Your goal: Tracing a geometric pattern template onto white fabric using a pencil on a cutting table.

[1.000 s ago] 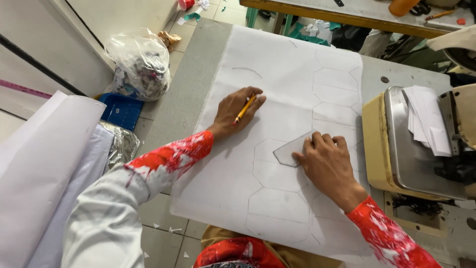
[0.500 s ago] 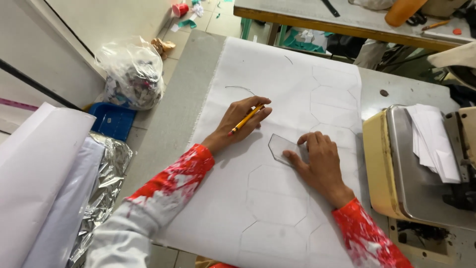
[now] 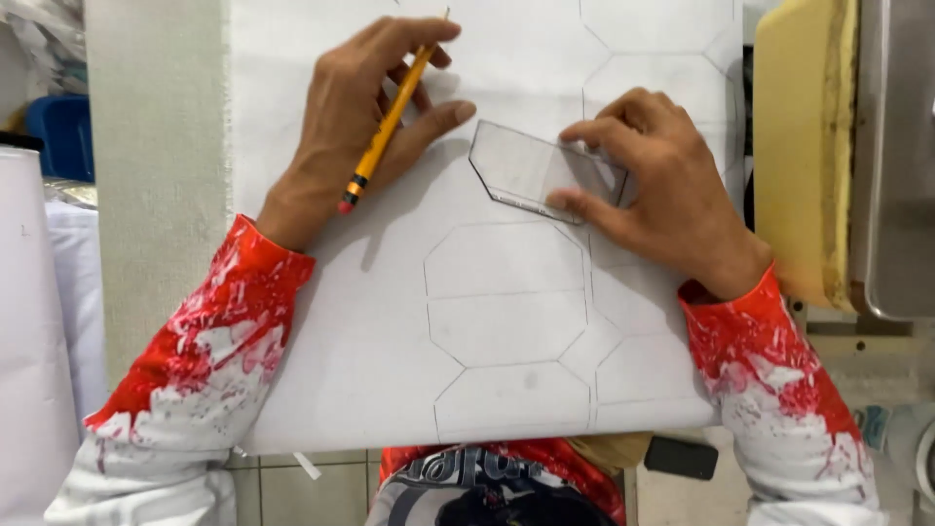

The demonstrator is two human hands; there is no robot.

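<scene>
While the clear hexagonal template [image 3: 531, 173] lies flat on the white sheet [image 3: 321, 370], near the sheet's upper middle, the right hand [image 3: 653, 190] pins it down: fingertips press on its right end and lower edge, fingers spread, grasping nothing. Just left of the template, the left hand [image 3: 375, 107] grips a yellow pencil [image 3: 390, 117] between thumb and fingers; the pencil is tilted, eraser end low, tip toward the sheet's top edge. Below the template, pencilled hexagon outlines [image 3: 506, 292] run in columns down the sheet. Both sleeves are red and white. Right of the sheet stands a yellow block [image 3: 799, 146] against a metal plate [image 3: 896, 156]. Left of the sheet, bare grey bench [image 3: 156, 175] shows.
</scene>
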